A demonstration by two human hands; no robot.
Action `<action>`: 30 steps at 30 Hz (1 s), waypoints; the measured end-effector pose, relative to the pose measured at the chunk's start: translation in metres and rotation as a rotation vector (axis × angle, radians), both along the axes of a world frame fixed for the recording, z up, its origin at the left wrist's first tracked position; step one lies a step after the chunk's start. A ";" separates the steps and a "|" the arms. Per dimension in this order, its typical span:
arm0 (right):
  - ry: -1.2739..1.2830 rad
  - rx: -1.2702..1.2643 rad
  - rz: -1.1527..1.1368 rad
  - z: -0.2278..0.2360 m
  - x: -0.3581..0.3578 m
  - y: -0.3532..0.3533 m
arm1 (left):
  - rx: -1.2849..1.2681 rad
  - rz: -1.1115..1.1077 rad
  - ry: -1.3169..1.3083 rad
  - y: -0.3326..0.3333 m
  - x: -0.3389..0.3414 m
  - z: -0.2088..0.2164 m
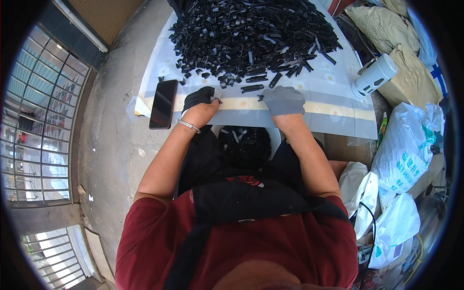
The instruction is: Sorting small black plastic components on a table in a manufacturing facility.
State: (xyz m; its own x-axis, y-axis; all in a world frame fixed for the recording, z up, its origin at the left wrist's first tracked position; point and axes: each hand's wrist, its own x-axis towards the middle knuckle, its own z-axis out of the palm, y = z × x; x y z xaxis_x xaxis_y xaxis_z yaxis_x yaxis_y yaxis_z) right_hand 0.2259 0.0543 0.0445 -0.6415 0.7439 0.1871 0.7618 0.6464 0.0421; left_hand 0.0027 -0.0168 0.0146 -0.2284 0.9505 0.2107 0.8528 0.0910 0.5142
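Observation:
My left hand (199, 104), in a black glove that leaves the thumb bare, is closed near the front edge of the table. A small black plastic piece (219, 101) shows at its fingertips. To the right, my right hand (284, 100) wears a grey textured glove, its fingers curled round another small black part (261, 97). Just beyond both hands, a few slotted black strips (252, 88) lie apart from a big heap of black plastic parts (251, 43). Between my knees stands a pale bucket (276, 140) with black pieces inside.
A dark phone (163, 105) lies at the table's left edge. On the right stands a pale blue tumbler (374, 76). A patterned cloth (333, 108) covers the table. Sacks (382, 29) and white plastic bags (403, 145) crowd the right side. A barred window (43, 116) is at the left.

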 end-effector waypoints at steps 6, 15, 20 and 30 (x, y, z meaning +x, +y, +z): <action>0.231 -0.050 0.120 -0.012 0.011 -0.003 | -0.410 0.024 -0.376 -0.010 0.004 0.002; 0.534 -0.237 0.332 -0.001 0.001 -0.040 | -0.337 -0.182 -0.594 -0.032 0.042 0.029; 0.639 -0.166 0.396 -0.009 -0.009 -0.054 | -0.257 -0.364 -0.130 -0.038 0.036 -0.012; 0.605 -0.226 0.355 -0.004 -0.003 -0.059 | -0.188 -0.173 -0.819 -0.038 0.044 -0.005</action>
